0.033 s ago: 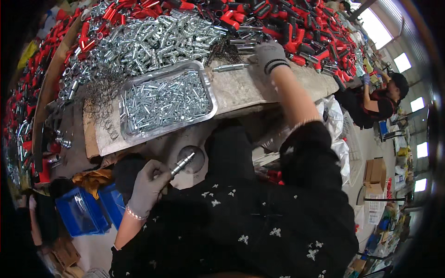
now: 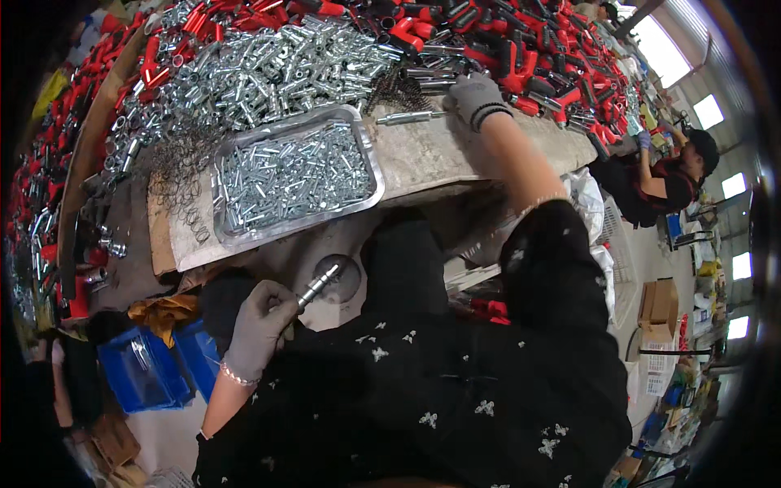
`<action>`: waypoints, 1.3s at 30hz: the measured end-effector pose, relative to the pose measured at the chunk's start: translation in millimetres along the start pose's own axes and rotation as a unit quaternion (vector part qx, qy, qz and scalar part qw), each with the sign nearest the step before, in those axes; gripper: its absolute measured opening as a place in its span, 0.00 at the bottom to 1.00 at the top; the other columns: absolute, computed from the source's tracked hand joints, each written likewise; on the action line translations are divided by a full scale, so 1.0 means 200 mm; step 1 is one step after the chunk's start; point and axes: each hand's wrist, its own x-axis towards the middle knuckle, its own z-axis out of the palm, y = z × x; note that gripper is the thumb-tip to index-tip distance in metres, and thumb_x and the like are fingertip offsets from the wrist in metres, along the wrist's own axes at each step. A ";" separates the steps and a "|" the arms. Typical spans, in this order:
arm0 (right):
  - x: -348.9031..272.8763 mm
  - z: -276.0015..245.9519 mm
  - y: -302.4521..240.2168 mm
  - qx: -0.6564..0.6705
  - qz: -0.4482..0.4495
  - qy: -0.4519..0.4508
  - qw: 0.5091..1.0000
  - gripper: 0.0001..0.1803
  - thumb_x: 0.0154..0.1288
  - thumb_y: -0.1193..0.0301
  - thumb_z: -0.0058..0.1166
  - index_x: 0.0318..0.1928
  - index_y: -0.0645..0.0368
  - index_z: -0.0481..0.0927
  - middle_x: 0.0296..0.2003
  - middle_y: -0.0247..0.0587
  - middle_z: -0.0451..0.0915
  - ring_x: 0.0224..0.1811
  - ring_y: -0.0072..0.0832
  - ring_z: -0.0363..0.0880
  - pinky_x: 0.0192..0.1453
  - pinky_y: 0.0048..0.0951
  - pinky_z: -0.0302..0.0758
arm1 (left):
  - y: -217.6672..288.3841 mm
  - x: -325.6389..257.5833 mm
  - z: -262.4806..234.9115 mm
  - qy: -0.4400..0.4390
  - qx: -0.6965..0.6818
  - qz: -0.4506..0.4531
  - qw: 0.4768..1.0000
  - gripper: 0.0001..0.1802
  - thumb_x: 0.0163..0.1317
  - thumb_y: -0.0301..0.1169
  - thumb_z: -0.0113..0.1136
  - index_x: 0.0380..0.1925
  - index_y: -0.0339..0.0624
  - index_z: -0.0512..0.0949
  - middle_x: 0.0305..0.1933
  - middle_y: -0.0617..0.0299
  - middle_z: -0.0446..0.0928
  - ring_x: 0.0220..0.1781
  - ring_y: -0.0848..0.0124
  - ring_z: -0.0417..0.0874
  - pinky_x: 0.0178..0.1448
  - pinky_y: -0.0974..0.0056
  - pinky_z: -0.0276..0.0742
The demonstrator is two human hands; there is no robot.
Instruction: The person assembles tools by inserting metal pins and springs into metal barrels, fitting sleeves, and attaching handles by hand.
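My left hand (image 2: 262,325), in a grey glove, holds a stepped silver metal shaft (image 2: 320,286) slanting up above my lap. Its fingers are closed round the lower end. At the far side of the bench, my right hand (image 2: 478,96), gloved too, reaches down beside several metal shafts (image 2: 435,75) and a clump of dark coil springs (image 2: 400,91). Its fingertips are hidden, so any hold there cannot be made out. One more metal shaft (image 2: 409,118) lies on the bench just left of this hand.
A metal tray (image 2: 377,175) of small pins stands on the cardboard-covered bench (image 2: 439,154), with thin wire springs (image 2: 183,191) beside it. Behind are heaped silver sleeves (image 2: 285,69) and red-and-black tool bodies (image 2: 521,69). Blue bins (image 2: 142,370) stand lower left; a co-worker (image 2: 663,175) sits at right.
The view has shifted very slightly. My right forearm has moved a little to the right, while my left hand keeps the metal shaft in the same place.
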 end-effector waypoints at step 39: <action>-1.00 -0.31 -1.17 0.878 -0.076 -0.162 0.445 0.08 0.66 0.73 0.53 0.43 0.62 0.71 0.37 0.45 0.79 0.33 0.27 0.78 0.40 0.30 0.76 | -0.21 -0.13 -0.29 0.081 0.216 0.341 0.912 0.13 0.46 0.18 0.68 0.30 0.41 0.74 0.32 0.60 0.73 0.34 0.67 0.76 0.39 0.67 0.72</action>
